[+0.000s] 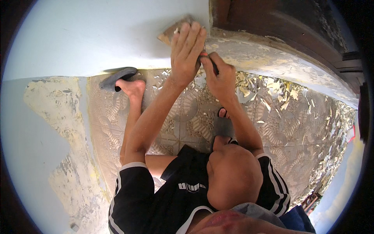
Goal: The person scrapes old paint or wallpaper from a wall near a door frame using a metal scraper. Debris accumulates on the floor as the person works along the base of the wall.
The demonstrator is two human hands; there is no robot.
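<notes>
My right hand is closed around the black and orange handle of a tool, low against the wall. Its blade is mostly hidden behind my left hand, whose fingers lie extended over the tool's front part, pointing at the wall. Past my left fingertips a bare, brownish patch shows at the edge of the pale blue painted wall. To the right, the wall's lower strip is scraped and mottled grey and yellow.
Paint flakes litter the patterned tile floor along the wall's foot and far right. A dark wooden door or frame stands at upper right. The left wall has a peeled patch. My sandalled feet rest on the floor.
</notes>
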